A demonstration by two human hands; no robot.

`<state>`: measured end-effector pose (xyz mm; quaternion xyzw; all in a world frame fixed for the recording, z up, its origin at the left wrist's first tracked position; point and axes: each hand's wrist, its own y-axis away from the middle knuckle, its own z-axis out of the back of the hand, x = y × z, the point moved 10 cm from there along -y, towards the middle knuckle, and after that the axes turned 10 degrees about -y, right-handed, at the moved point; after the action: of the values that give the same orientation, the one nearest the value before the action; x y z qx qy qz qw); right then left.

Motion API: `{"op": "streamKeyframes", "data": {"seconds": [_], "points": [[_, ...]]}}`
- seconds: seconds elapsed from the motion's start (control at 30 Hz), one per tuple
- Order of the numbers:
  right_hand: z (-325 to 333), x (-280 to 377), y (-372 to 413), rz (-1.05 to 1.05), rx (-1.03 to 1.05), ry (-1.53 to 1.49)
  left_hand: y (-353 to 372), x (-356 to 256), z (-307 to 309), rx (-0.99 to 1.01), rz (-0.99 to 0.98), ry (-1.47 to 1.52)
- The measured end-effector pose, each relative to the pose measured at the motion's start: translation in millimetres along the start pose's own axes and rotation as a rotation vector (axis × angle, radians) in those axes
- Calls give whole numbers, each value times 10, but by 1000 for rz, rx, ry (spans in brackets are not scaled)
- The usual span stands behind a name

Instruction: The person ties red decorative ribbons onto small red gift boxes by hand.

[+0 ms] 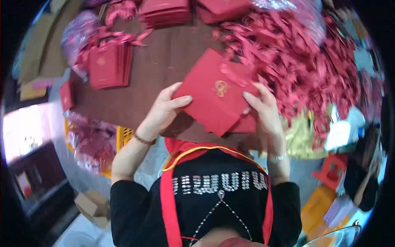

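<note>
In the head view, several flat red paper gift bags (205,88) are held tilted above the brown table, fanned slightly apart. The top one carries a gold emblem and a pink-red ribbon. My left hand (164,108) grips their left edge, thumb on the front. At the right edge, my right hand (263,103) holds them too, its thumb near the emblem; its fingers are partly hidden behind the bags. A pile of loose red ribbons (288,61) lies right beside my right hand.
A stack of red bags (109,66) stands at the table's left, with further red stacks (164,12) along the far side. Below the table's left edge is a yellow crate (124,136) with plastic-wrapped contents. A red stool (332,171) stands at the right.
</note>
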<state>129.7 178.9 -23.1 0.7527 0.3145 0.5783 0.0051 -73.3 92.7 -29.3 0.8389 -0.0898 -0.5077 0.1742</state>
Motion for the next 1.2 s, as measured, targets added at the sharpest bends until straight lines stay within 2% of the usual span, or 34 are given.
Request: {"op": "streamKeyframes", "data": {"seconds": [0.03,0.1,0.17,0.23,0.3,0.37,0.4,0.43,0.5,0.57,0.6,0.63,0.7,0.73,0.77,0.83,0.9,0.93,0.97,1.03,1.1,1.17,1.2], "points": [[-7,-92,-35,-42,23,75,55,-61,122,-28,-5,9],[-290,114,54,39,7,-79,188,-514,388,-96,-106,-28],[-238,110,-54,86,103,-85,372,-1011,905,-338,-300,-184],[-173,96,-93,104,107,-53,783,-1626,1237,-721,-545,-455],[-34,-19,-129,75,70,-5,1079,-2150,1198,-858,-725,-974],[-23,-93,-136,60,72,8,1134,-2361,1286,-961,-783,-1466],[-41,-131,-142,54,89,32,1106,-2379,1167,-996,-937,-1811],[-64,-148,-145,49,106,55,1049,-2329,1253,-1002,-938,-1809],[-105,-136,-123,52,94,37,646,-2000,1639,-1121,-241,-2447],[-114,-110,-123,124,120,179,452,-1630,1869,-1044,-272,-2367],[-134,-78,-102,117,125,168,407,-1536,1843,-1046,-233,-2362],[-111,-76,-95,120,128,169,355,-1460,1884,-1032,-114,-2372],[4,-39,-88,164,103,206,377,-1469,1811,-1035,-9,-2350],[92,-49,-88,119,51,178,395,-1479,1750,-1026,-3,-2346],[138,25,-89,193,20,281,412,-1510,1625,-1059,-82,-2382],[279,17,-87,235,-57,270,371,-1503,1399,-1040,-189,-2412],[285,99,-25,322,-150,295,304,-1435,1098,-868,-520,-2027],[368,53,-22,297,-179,302,186,-1298,985,-668,-539,-1750],[317,151,4,448,-150,363,81,-1110,808,-605,-564,-1720],[341,102,52,441,-168,317,-138,-633,497,-292,-508,-1366],[372,69,100,468,-185,494,-243,-302,139,-190,-431,-1307],[399,-63,142,386,-210,229,-308,-45,-94,-103,-284,-1332],[378,-130,149,306,-174,245,-301,-25,-179,-115,-324,-1322]]}}
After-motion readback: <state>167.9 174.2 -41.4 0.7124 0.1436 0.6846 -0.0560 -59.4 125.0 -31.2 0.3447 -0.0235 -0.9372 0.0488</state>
